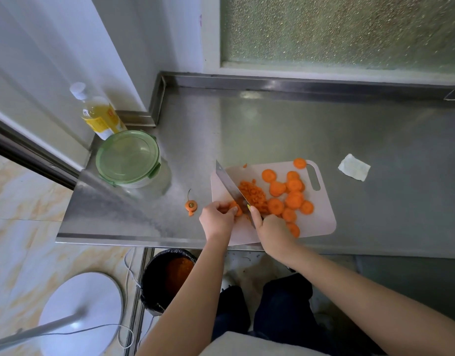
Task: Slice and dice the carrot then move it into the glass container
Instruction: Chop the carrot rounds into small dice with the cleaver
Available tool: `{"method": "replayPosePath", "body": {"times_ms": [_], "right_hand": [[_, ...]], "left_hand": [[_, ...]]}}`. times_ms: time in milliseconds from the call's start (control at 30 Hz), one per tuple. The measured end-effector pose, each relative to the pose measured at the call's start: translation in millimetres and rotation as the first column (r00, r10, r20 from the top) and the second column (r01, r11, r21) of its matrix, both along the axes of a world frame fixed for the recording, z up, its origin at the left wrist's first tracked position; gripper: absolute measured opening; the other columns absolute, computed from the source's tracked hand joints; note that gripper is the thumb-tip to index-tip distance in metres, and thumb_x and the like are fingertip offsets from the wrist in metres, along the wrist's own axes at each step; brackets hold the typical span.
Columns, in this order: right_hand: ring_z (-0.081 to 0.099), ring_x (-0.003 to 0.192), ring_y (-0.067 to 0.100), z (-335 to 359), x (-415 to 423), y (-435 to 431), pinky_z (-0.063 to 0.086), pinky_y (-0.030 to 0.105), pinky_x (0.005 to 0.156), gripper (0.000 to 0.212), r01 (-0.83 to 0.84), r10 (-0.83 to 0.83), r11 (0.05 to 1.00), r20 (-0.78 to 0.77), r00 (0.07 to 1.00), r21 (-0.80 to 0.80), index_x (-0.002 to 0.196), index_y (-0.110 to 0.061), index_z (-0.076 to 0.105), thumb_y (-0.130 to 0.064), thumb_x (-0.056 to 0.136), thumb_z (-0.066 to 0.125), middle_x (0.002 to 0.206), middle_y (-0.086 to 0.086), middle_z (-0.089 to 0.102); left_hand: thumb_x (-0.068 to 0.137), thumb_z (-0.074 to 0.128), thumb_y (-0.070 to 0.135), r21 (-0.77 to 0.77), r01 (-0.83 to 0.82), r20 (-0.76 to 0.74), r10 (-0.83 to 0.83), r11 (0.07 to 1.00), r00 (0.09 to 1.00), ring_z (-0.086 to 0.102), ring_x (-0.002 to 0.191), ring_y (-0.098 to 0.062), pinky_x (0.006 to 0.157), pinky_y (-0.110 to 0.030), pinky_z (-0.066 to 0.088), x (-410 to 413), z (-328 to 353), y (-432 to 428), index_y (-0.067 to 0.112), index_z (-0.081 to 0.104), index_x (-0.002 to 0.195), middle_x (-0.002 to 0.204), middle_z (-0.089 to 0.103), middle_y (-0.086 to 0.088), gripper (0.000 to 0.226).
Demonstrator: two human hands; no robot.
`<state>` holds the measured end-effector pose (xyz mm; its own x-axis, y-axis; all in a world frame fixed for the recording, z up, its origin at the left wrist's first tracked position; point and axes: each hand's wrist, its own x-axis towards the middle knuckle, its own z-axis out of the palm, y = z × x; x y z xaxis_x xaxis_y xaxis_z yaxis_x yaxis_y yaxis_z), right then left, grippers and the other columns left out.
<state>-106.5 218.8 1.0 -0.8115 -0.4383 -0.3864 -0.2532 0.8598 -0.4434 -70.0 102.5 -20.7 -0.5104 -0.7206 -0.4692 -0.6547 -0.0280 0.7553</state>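
A pale pink cutting board [321, 222] lies on the steel counter. Several round carrot slices [294, 199] are spread over its right half, and a heap of diced carrot [252, 194] sits at its middle. My left hand [216, 219] pinches a few carrot slices [237, 208] at the board's left edge. My right hand [272, 232] grips the handle of a cleaver [230, 185], forefinger along the blade, which stands edge-down beside those slices. The glass container [128, 159] with a green lid stands closed at the counter's left.
A carrot top with its stem [191, 205] lies on the counter left of the board. A yellow-labelled bottle [99, 115] stands behind the container. A folded white tissue [353, 167] lies right of the board. A black bin [167, 276] holding carrot scraps stands under the counter's front edge.
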Motion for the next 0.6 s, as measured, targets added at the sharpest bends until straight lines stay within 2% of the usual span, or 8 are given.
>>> {"method": "replayPosePath", "body": {"times_ms": [67, 133, 267, 367, 500, 600], "right_hand": [[0.058, 0.061, 0.023, -8.1, 2.5, 0.7, 0.044, 0.027, 0.059, 0.07, 0.019, -0.019, 1.0, -0.024, 1.0, -0.021, 0.059, -0.003, 0.055, -0.048, 0.1, 0.022, 0.058, 0.008, 0.058], [0.06, 0.064, 0.024, -12.4, 3.0, 1.1, 0.044, 0.027, 0.059, 0.07, 0.04, -0.041, 0.998, -0.018, 0.999, -0.051, 0.065, -0.001, 0.06, -0.049, 0.099, 0.022, 0.063, 0.01, 0.062], [0.046, 0.047, 0.015, -10.2, -1.9, -4.7, 0.03, 0.019, 0.044, 0.069, 0.029, -0.028, 0.999, 0.007, 1.0, -0.033, 0.049, -0.009, 0.045, -0.049, 0.1, 0.021, 0.048, 0.0, 0.046], [0.047, 0.051, 0.018, -7.6, -3.5, -9.8, 0.026, 0.018, 0.041, 0.067, 0.003, -0.002, 1.0, -0.067, 0.998, 0.013, 0.047, -0.012, 0.04, -0.048, 0.101, 0.023, 0.049, -0.001, 0.043], [0.043, 0.048, 0.017, -7.9, -7.2, -7.6, 0.03, 0.022, 0.044, 0.068, 0.049, -0.049, 0.998, 0.01, 0.999, -0.048, 0.046, -0.011, 0.04, -0.047, 0.101, 0.024, 0.048, 0.0, 0.043], [0.045, 0.049, 0.018, -7.7, -9.7, -5.9, 0.034, 0.026, 0.049, 0.069, 0.066, -0.063, 0.995, 0.037, 0.997, -0.079, 0.046, -0.01, 0.039, -0.048, 0.101, 0.024, 0.047, 0.001, 0.043]], "left_hand": [[0.08, 0.072, 0.012, 0.005, 0.003, 0.0, -0.003, 1.0, 1.0, 0.057, 0.077, -0.008, 0.062, -0.009, 0.039, -0.3, -0.2, -0.3, 0.008, 0.07, 0.098, 0.096, 0.07, -0.004, 0.019], [0.08, 0.073, 0.013, 0.002, 0.005, -0.001, -0.005, 1.0, 1.0, 0.057, 0.076, -0.008, 0.063, -0.01, 0.04, -0.6, -0.4, -0.8, 0.008, 0.07, 0.097, 0.095, 0.07, -0.003, 0.018], [0.08, 0.073, 0.015, 0.006, 0.013, 0.005, -0.013, 1.0, 1.0, 0.057, 0.078, -0.008, 0.063, -0.011, 0.041, -0.6, -0.5, -0.8, 0.009, 0.07, 0.098, 0.095, 0.069, -0.002, 0.019], [0.081, 0.072, 0.016, 0.003, 0.021, 0.01, -0.021, 1.0, 1.0, 0.057, 0.079, -0.008, 0.061, -0.009, 0.04, -0.4, 1.1, -0.9, 0.01, 0.07, 0.099, 0.096, 0.069, -0.002, 0.02], [0.081, 0.072, 0.017, -0.005, 0.033, 0.003, -0.033, 0.999, 0.999, 0.055, 0.076, -0.005, 0.053, -0.004, 0.037, 0.9, 4.3, -0.6, 0.011, 0.069, 0.1, 0.089, 0.065, 0.004, 0.02], [0.081, 0.073, 0.017, -0.029, 0.049, -0.01, -0.049, 0.998, 0.999, 0.055, 0.074, -0.004, 0.053, -0.003, 0.037, 3.5, 3.7, 0.8, 0.012, 0.069, 0.098, 0.087, 0.064, 0.005, 0.018]]}}
